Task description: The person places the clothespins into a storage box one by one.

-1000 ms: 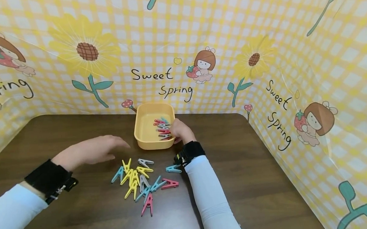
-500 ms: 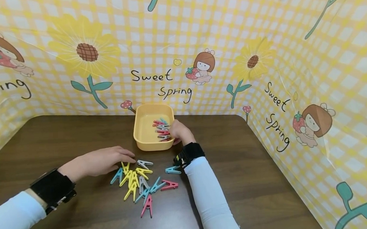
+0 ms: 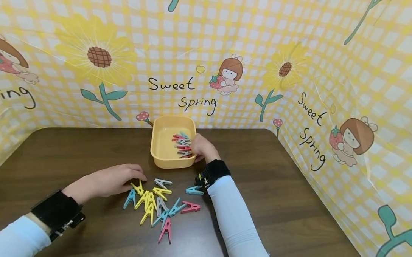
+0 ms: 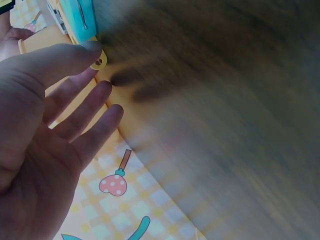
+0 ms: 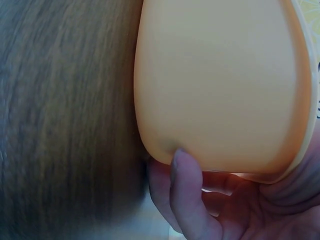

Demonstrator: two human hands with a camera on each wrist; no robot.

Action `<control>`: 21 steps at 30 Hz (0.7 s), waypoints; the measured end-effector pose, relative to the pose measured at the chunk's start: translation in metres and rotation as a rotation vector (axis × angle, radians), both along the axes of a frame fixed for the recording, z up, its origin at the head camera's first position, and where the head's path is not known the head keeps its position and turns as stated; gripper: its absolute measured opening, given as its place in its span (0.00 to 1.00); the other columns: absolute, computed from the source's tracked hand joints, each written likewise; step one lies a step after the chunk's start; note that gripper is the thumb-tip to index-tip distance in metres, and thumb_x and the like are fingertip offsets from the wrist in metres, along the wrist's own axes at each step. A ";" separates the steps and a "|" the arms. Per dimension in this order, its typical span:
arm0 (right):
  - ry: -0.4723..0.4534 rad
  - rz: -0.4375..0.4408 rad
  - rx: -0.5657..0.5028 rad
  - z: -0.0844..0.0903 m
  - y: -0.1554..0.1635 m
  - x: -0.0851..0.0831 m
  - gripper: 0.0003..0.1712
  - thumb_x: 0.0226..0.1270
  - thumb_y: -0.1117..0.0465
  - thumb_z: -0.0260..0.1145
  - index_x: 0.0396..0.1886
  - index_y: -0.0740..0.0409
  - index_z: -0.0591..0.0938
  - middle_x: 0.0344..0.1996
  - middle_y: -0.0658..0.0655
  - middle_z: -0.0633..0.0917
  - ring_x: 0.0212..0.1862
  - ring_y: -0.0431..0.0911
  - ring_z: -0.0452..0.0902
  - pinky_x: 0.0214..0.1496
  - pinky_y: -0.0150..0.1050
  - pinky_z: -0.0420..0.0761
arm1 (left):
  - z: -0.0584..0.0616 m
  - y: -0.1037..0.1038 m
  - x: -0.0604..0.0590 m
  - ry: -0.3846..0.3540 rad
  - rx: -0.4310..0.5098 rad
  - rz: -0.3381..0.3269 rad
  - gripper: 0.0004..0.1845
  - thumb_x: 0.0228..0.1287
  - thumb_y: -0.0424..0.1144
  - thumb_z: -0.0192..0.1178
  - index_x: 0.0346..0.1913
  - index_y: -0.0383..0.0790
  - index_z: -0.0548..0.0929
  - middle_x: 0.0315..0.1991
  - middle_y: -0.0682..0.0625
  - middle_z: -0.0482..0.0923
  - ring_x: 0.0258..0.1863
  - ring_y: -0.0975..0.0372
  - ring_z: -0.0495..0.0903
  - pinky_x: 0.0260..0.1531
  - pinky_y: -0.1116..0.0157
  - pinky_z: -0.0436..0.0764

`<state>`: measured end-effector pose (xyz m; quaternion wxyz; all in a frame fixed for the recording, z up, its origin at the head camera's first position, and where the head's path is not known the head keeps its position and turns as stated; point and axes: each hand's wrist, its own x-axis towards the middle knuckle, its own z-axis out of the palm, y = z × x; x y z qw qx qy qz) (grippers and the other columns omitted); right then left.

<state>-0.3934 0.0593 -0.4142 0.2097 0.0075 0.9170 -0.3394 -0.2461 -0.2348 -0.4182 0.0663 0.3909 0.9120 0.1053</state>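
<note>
In the head view, my left hand (image 3: 117,179) pinches a yellow clothespin (image 3: 138,188) at the left end of a loose pile. The left wrist view shows the yellow clothespin (image 4: 99,61) between thumb and index finger, the other fingers loosely bent. At the table's far side, my right hand (image 3: 204,146) grips the right edge of a yellow plastic bin (image 3: 162,145). Its fingertips touch the outer wall of the bin (image 5: 215,90) in the right wrist view. Red, grey and blue clothespins (image 3: 183,147) line the bin's right side.
Several yellow clothespins (image 3: 148,200) lie mixed with blue ones, a grey clothespin (image 3: 163,182), and red ones (image 3: 191,207) on the dark wooden table (image 3: 262,187). A blue clothespin (image 3: 194,190) lies by the right wrist. Checked cloth (image 3: 176,50) rises behind the table.
My left hand came down toward the pile and took hold of a yellow clothespin, which has shifted slightly left and tilted. My right hand stays at the bin.
</note>
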 end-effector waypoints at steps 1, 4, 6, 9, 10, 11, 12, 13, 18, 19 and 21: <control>0.001 -0.001 0.001 0.000 0.000 0.000 0.20 0.87 0.66 0.49 0.73 0.65 0.69 0.63 0.66 0.80 0.36 0.54 0.89 0.29 0.40 0.91 | 0.000 0.000 0.000 -0.003 -0.001 -0.001 0.18 0.67 0.28 0.74 0.56 0.49 0.90 0.52 0.54 0.85 0.51 0.59 0.85 0.52 0.53 0.90; 0.005 0.002 0.001 0.000 0.001 0.001 0.19 0.87 0.66 0.49 0.71 0.65 0.70 0.62 0.66 0.81 0.36 0.54 0.90 0.29 0.40 0.92 | 0.001 -0.003 -0.001 -0.019 0.000 0.003 0.15 0.67 0.31 0.75 0.53 0.51 0.90 0.51 0.56 0.85 0.50 0.61 0.85 0.52 0.53 0.89; 0.008 0.001 -0.001 0.001 0.001 0.001 0.19 0.87 0.66 0.49 0.70 0.66 0.70 0.61 0.66 0.81 0.36 0.54 0.90 0.30 0.40 0.92 | 0.002 -0.005 -0.003 -0.029 0.009 0.004 0.13 0.67 0.33 0.75 0.50 0.51 0.90 0.50 0.57 0.85 0.50 0.62 0.85 0.52 0.54 0.89; 0.006 0.003 0.002 0.001 0.001 0.001 0.19 0.87 0.67 0.49 0.70 0.66 0.71 0.61 0.66 0.82 0.36 0.53 0.90 0.30 0.40 0.92 | 0.005 -0.010 -0.005 -0.043 0.031 0.026 0.10 0.68 0.36 0.76 0.49 0.52 0.91 0.49 0.59 0.88 0.48 0.64 0.86 0.50 0.57 0.90; 0.003 -0.003 -0.002 0.002 0.001 0.001 0.19 0.87 0.67 0.49 0.70 0.65 0.71 0.61 0.66 0.82 0.36 0.53 0.90 0.30 0.40 0.92 | 0.007 -0.012 -0.006 -0.044 0.040 0.036 0.09 0.68 0.37 0.76 0.48 0.52 0.91 0.48 0.59 0.88 0.47 0.65 0.87 0.49 0.58 0.90; 0.003 -0.004 -0.002 0.002 0.001 0.001 0.19 0.87 0.67 0.49 0.71 0.65 0.71 0.61 0.66 0.81 0.36 0.54 0.90 0.30 0.40 0.92 | 0.009 -0.013 -0.006 -0.048 0.057 0.053 0.09 0.68 0.38 0.75 0.48 0.52 0.91 0.48 0.59 0.89 0.47 0.65 0.87 0.49 0.59 0.90; 0.002 -0.003 -0.002 0.002 0.001 0.001 0.19 0.87 0.67 0.48 0.71 0.65 0.70 0.62 0.66 0.81 0.36 0.54 0.90 0.30 0.40 0.92 | 0.011 -0.015 -0.006 -0.043 0.078 0.069 0.09 0.68 0.38 0.76 0.49 0.51 0.92 0.47 0.59 0.90 0.46 0.65 0.88 0.48 0.59 0.90; 0.002 -0.004 -0.002 0.002 0.001 0.001 0.19 0.87 0.67 0.48 0.71 0.65 0.71 0.62 0.66 0.81 0.36 0.54 0.90 0.30 0.40 0.92 | 0.015 -0.016 -0.006 -0.033 0.102 0.087 0.09 0.67 0.38 0.76 0.49 0.50 0.92 0.46 0.59 0.91 0.45 0.65 0.88 0.47 0.59 0.91; 0.001 -0.003 0.010 0.002 0.001 0.000 0.19 0.87 0.67 0.49 0.71 0.65 0.71 0.62 0.66 0.81 0.35 0.54 0.91 0.30 0.41 0.92 | 0.035 -0.012 -0.010 0.099 0.217 0.175 0.10 0.65 0.37 0.77 0.48 0.44 0.94 0.44 0.53 0.93 0.42 0.64 0.90 0.42 0.58 0.92; 0.001 -0.004 0.012 0.002 0.001 0.000 0.19 0.87 0.67 0.50 0.70 0.65 0.71 0.62 0.66 0.81 0.34 0.54 0.91 0.30 0.41 0.92 | 0.039 -0.010 -0.011 0.128 0.225 0.198 0.11 0.65 0.37 0.77 0.49 0.43 0.94 0.44 0.52 0.94 0.41 0.63 0.90 0.41 0.59 0.91; -0.003 -0.006 0.015 0.002 0.001 0.000 0.19 0.87 0.66 0.50 0.70 0.65 0.71 0.61 0.66 0.81 0.35 0.53 0.91 0.31 0.40 0.92 | 0.046 -0.004 -0.015 0.173 0.236 0.242 0.12 0.65 0.37 0.77 0.50 0.41 0.94 0.44 0.49 0.94 0.40 0.63 0.89 0.38 0.61 0.89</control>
